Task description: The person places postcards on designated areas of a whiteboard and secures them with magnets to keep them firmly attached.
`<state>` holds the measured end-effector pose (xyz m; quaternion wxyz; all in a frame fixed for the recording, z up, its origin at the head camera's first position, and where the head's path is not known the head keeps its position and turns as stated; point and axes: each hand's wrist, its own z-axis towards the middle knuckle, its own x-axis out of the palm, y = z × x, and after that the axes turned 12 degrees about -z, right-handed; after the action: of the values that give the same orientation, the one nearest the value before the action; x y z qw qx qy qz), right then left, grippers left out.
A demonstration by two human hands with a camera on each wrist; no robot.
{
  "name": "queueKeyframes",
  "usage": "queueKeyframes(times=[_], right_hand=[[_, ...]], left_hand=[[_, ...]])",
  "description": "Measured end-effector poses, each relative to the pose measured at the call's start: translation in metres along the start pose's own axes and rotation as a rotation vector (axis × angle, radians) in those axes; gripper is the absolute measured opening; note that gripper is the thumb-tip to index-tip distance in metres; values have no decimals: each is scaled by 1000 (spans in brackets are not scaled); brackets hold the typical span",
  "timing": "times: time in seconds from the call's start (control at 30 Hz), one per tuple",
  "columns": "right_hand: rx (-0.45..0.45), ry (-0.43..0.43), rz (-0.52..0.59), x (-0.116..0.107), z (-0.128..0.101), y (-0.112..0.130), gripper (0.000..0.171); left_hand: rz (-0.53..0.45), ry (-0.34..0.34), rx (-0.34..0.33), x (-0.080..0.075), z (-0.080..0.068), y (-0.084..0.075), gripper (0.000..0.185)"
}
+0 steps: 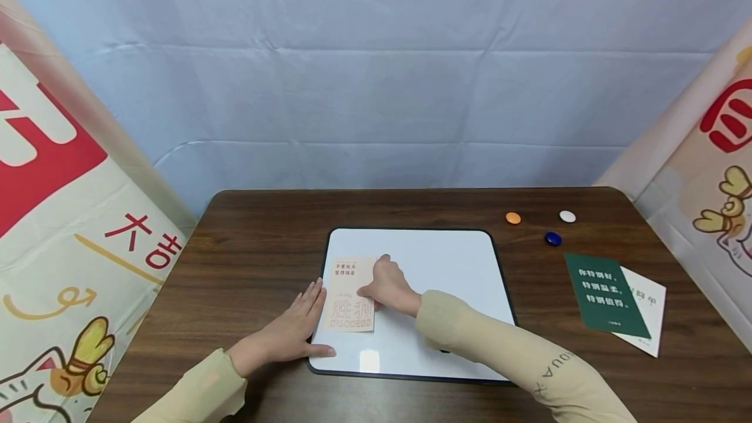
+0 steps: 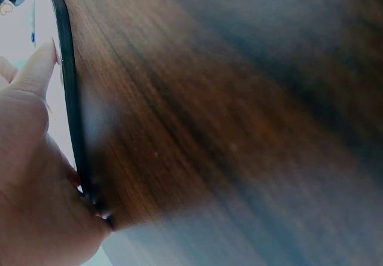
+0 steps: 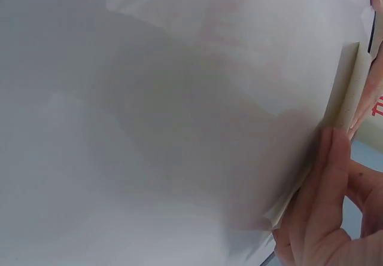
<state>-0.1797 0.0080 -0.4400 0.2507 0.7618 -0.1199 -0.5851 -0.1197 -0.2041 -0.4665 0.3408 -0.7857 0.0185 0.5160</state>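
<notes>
A small whiteboard (image 1: 443, 253) with a black frame lies on the wooden table. Over its left part is a cream card (image 1: 352, 286) printed with Chinese characters and the word "success". My right hand (image 1: 390, 284) pinches the card's right edge, thumb on its face; in the right wrist view the fingers (image 3: 323, 188) are at the card's edge, which stands raised. My left hand (image 1: 294, 328) rests along the board's left edge, fingers straight and thumb spread over the lower left corner. The left wrist view shows that hand (image 2: 30, 152) against the black frame.
At the back right lie an orange round magnet-like disc (image 1: 513, 218), a white one (image 1: 567, 216) and a blue one (image 1: 553, 238). A green card (image 1: 605, 296) overlaps a white card (image 1: 652, 296) on the right. A small black thing (image 1: 444, 351) shows beneath my right sleeve.
</notes>
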Motion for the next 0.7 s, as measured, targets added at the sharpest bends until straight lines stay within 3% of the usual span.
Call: queueKeyframes(times=[0.43,0.6,0.7], right_hand=[[14,41,-67,-1,0,0,52],[7,39,-65,-6,0,-1,29],[5,36,-77,-12,-1,-2,25]], left_hand=[[-5,-3,6,-2,-2,0,109],[-11,2,1,-2,-3,-2,109],[-12,5,-2,-3,-3,-3,109]])
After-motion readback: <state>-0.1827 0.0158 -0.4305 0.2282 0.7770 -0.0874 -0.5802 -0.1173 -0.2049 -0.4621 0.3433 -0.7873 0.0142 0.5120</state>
